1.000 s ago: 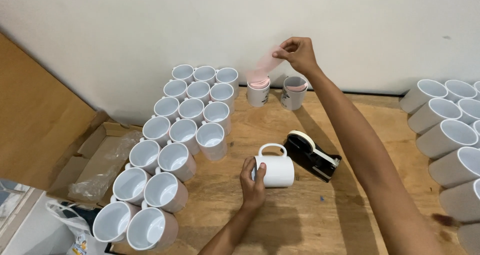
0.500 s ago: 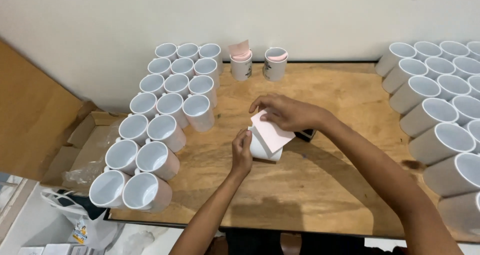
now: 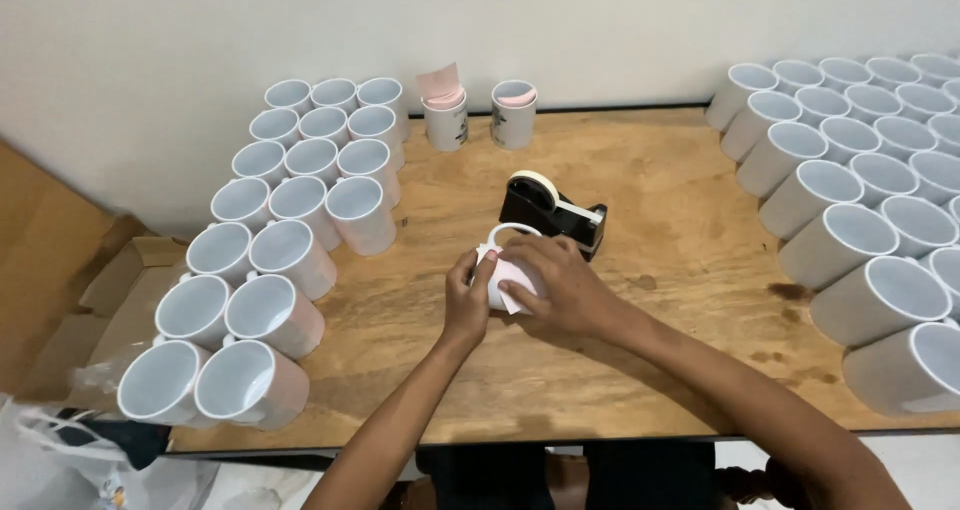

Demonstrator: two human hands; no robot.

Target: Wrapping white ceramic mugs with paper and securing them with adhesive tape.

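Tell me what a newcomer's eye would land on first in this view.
Two big crowds of white mugs, one block on the left and another on the right of the wooden table. At centre, the left hand and right hand press a pale paper sheet around a white mug lying beside a black tape dispenser.

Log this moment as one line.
left hand on mug | right hand pressing pink paper on mug | tape dispenser behind

A single head-worn camera looks steeply down from above the near edge of the wooden bench (image 3: 660,170), facing the white wall (image 3: 600,20) behind, at arm's reach.
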